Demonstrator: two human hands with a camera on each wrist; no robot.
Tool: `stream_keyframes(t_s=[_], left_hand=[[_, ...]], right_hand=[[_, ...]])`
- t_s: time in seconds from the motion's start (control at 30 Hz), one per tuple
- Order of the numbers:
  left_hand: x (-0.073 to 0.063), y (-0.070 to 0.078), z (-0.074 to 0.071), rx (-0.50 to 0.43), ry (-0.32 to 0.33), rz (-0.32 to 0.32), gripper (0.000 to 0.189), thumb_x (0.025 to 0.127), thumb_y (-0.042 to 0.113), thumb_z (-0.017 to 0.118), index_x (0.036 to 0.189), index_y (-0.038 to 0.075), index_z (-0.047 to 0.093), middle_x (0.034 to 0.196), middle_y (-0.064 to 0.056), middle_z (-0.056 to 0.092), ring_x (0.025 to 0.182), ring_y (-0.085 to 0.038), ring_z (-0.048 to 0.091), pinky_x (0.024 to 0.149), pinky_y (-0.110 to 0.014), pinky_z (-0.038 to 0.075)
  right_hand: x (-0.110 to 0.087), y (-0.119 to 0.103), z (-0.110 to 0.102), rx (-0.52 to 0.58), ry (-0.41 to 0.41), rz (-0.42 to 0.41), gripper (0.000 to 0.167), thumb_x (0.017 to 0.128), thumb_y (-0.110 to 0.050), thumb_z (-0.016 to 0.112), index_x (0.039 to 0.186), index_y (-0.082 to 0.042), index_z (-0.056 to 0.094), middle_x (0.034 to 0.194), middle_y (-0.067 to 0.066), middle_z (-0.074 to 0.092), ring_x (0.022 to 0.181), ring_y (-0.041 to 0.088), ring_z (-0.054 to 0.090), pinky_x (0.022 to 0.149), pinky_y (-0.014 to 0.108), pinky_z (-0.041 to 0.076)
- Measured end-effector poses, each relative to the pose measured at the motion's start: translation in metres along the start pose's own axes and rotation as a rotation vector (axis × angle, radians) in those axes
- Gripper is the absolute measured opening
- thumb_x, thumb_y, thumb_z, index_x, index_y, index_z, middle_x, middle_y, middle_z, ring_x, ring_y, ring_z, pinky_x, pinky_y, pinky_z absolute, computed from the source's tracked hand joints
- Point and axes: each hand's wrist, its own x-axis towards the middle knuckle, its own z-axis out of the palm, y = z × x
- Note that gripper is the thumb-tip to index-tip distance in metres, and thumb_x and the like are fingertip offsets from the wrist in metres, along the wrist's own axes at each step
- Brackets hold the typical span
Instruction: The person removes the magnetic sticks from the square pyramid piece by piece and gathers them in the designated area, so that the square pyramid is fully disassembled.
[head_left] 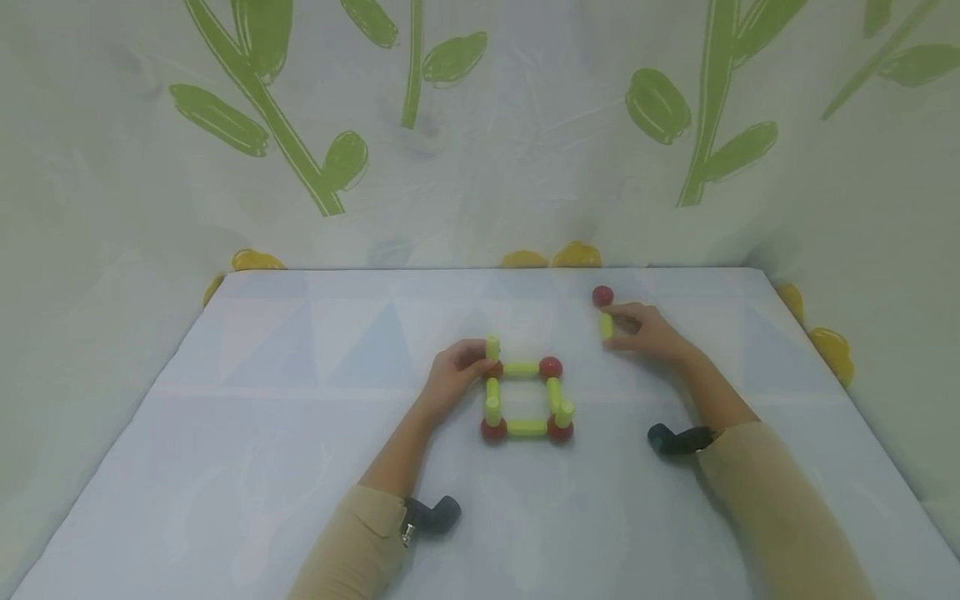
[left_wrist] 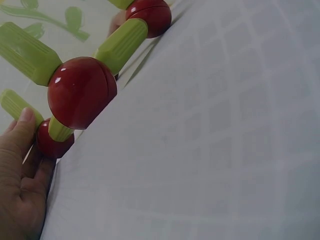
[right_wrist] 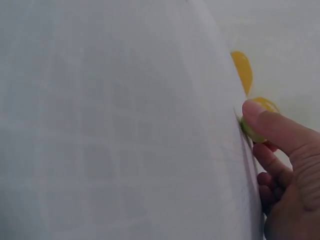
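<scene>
Yellow-green rods and red balls make square frame, midway between left and right edges of table; we count three rods rising from corners. Left hand clamped on frame's far-left corner. Right hand pinches loose rod; loose red ball just beyond, near far edge.

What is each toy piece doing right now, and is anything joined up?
Square frame: joined on all four sides, on the table.
Three upright rods: standing at corners.
Far left ball: in the frame, held by the left hand.
Far right ball: in the frame, no upright rod.
Separate rod: pinched by the right hand.
Other red ball: apart from the frame.
</scene>
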Motion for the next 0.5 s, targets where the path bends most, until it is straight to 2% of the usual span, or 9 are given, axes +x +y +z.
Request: stream_keyframes(t_s=[0.13,0.23,0.37,0.5], left_hand=[[-0.006,0.014,0.001,0.005,-0.008,-0.001,0.028,0.09,0.014,0.063,0.116,0.003,0.061,0.101,-0.009,0.069,0.095,-0.015,0.065,0.093,-0.027,0.048],[-0.007,0.016,0.002,0.006,-0.009,0.003,0.028,0.09,0.013,0.063,0.116,0.003,0.061,0.1,-0.009,0.069,0.095,-0.014,0.065,0.092,-0.026,0.048],[-0.002,0.004,0.002,-0.011,-0.009,0.013,0.029,0.09,0.014,0.064,0.117,0.003,0.061,0.102,-0.01,0.069,0.095,-0.016,0.065,0.092,-0.026,0.049],[0.002,-0.005,0.003,-0.023,-0.015,0.034,0.033,0.088,0.012,0.066,0.118,0.003,0.06,0.107,-0.014,0.067,0.098,-0.019,0.065,0.093,-0.028,0.049]], right_hand=[[0.002,0.002,0.0,-0.019,-0.004,-0.017,0.063,0.081,-0.02,0.074,0.135,0.0,0.048,0.141,0.023,0.043,0.133,0.041,0.031,0.11,0.056,0.023],[0.002,0.004,0.0,-0.016,-0.002,-0.023,0.064,0.081,-0.021,0.075,0.135,-0.001,0.048,0.141,0.021,0.044,0.133,0.04,0.032,0.11,0.055,0.024],[-0.003,0.005,-0.001,0.007,0.013,-0.005,0.066,0.081,-0.023,0.074,0.137,-0.003,0.046,0.143,0.021,0.041,0.133,0.039,0.033,0.11,0.055,0.025],[-0.014,0.004,-0.001,0.045,0.068,0.024,0.065,0.082,-0.025,0.074,0.137,-0.004,0.046,0.142,0.021,0.041,0.128,0.04,0.037,0.107,0.055,0.03]])
